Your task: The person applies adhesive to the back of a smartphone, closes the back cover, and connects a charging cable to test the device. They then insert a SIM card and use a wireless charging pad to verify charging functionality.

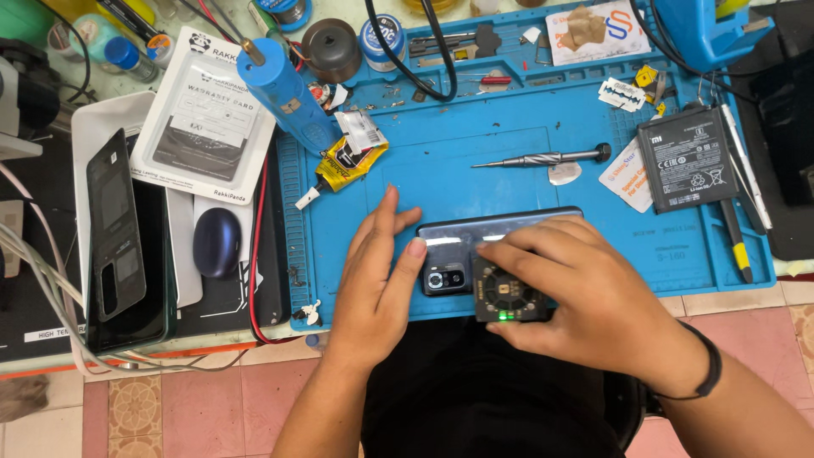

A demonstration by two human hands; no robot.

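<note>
A dark smartphone (462, 233) lies face down on the blue work mat (526, 182), its camera cluster toward the near edge. My left hand (377, 271) rests flat on the mat with its thumb pressing the phone's left side. My right hand (577, 276) covers the phone's right part and grips a small black square device (507, 297) with a round grille and a green light, held against the phone's back near the camera.
A precision screwdriver (543, 158), a loose phone battery (687, 158), a glue tube (343, 165), a blue handheld tool (284, 93) and razor blades (621, 93) lie on the mat. To the left are a phone case (114, 225) and a dark oval case (217, 242).
</note>
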